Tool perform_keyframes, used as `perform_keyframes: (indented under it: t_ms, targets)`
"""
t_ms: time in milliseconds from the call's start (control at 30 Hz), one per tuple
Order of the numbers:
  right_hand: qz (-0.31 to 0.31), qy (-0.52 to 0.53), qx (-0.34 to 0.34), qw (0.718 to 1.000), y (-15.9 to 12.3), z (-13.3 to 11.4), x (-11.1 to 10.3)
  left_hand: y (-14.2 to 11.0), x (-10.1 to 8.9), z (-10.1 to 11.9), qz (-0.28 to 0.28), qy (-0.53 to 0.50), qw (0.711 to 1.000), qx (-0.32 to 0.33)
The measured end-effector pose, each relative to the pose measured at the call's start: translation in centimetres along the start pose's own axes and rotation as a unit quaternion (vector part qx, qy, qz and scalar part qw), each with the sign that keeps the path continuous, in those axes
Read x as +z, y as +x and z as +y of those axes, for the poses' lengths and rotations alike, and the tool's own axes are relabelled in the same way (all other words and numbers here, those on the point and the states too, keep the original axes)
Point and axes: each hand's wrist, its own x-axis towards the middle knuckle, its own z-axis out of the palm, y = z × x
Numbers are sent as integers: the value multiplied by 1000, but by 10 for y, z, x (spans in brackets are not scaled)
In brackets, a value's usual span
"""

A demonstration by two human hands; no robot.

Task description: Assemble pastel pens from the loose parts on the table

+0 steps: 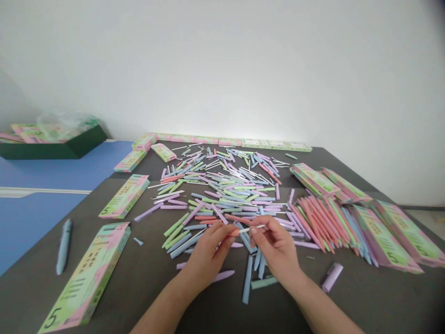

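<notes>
My left hand and my right hand meet low in the middle of the view, above the dark grey table. A thin white pen refill runs between them, pinched in the fingertips of both hands. Around and beyond my hands lies a loose heap of pastel pen barrels and white refills. Blue barrels lie just below my right hand. Further right, coral pen barrels lie in a fanned row. A whole blue pen lies at the left.
Flat pink-and-green pen boxes lie along the left side, back edge and right side of the table. A lilac pen part lies near the front right. A dark green tray with boxes and plastic stands at the back left, beside a blue surface.
</notes>
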Motion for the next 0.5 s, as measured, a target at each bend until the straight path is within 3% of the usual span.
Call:
perform_keyframes:
  t_ms: [367,500]
  targets:
    - [-20,3,6,1000,5,-6,1,0,0,5,27,-16,999,-17]
    - [-19,13,-11,1000,35,-5,-9,-1,-3,9,67,-33,996,-57]
